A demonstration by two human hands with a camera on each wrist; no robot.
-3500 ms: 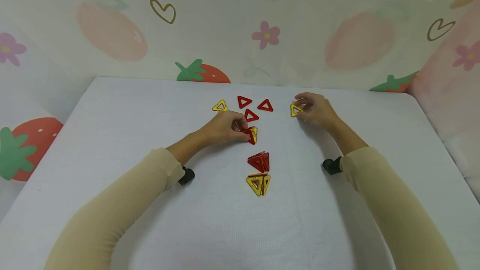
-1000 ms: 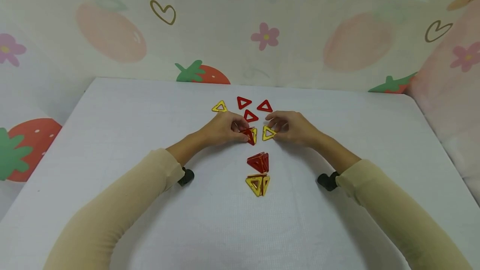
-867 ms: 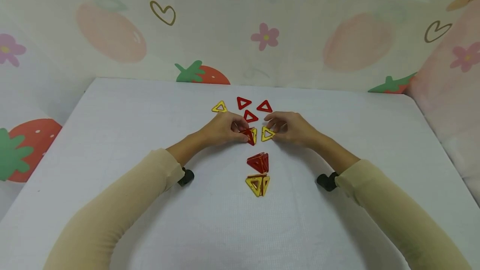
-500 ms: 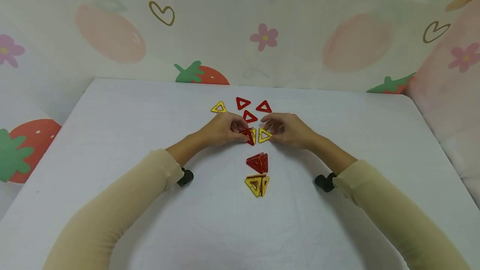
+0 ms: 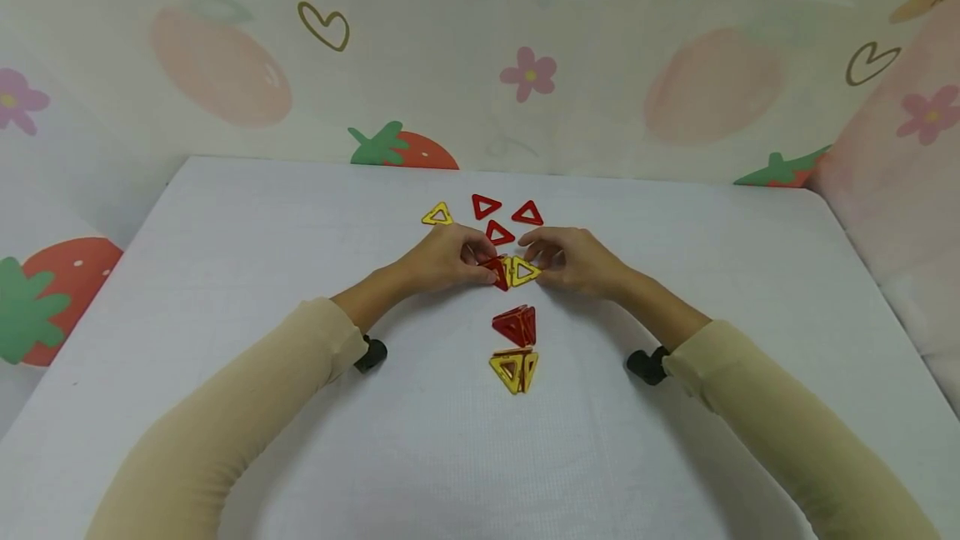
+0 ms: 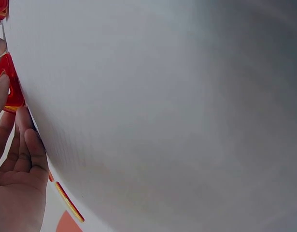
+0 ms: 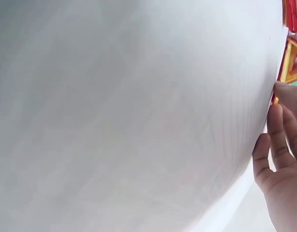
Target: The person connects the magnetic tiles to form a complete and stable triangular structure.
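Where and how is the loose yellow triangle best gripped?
The yellow triangle lies flat; probably pinch its left corner, from the left, where its sides narrow: the left hand crowds its near edge and red triangles lie to its right.

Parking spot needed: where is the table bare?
Bare: the near stretch of table between the sleeves, short of the yellow build; also right of the right hand. Crowded: between it and the left hand, and around loose red tiles.
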